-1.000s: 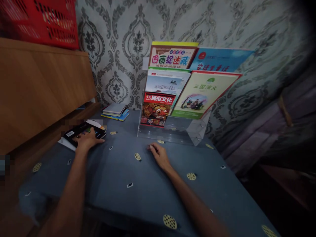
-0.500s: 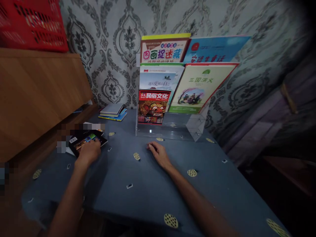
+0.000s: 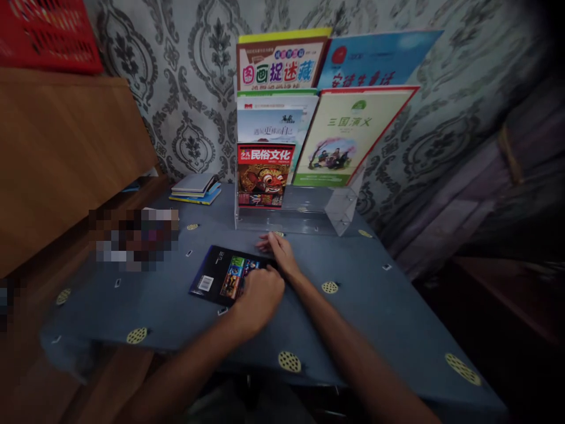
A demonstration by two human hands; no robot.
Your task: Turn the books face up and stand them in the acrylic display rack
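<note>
My left hand (image 3: 261,297) is closed on the right part of a black book (image 3: 215,275), which shows its back cover with small coloured pictures and a barcode. The book is over the middle of the table; whether it touches the cloth I cannot tell. My right hand (image 3: 279,254) rests just beyond the book's far right corner, fingers loosely apart and holding nothing. Behind it stands a clear acrylic book rack (image 3: 282,221). In its front lower left is a red and black book (image 3: 265,176), with a pale green book (image 3: 351,138) to the right.
A small stack of books (image 3: 196,187) lies at the back left of the table. A pixelated patch covers things at the left edge. More books, including a blue one (image 3: 384,56), fill the rack's upper tier. A wooden cabinet (image 3: 66,171) with a red basket (image 3: 48,35) stands left.
My left hand has brought the black book from the left pile to the middle of the table, close to my right hand. The whole view has shifted slightly.
</note>
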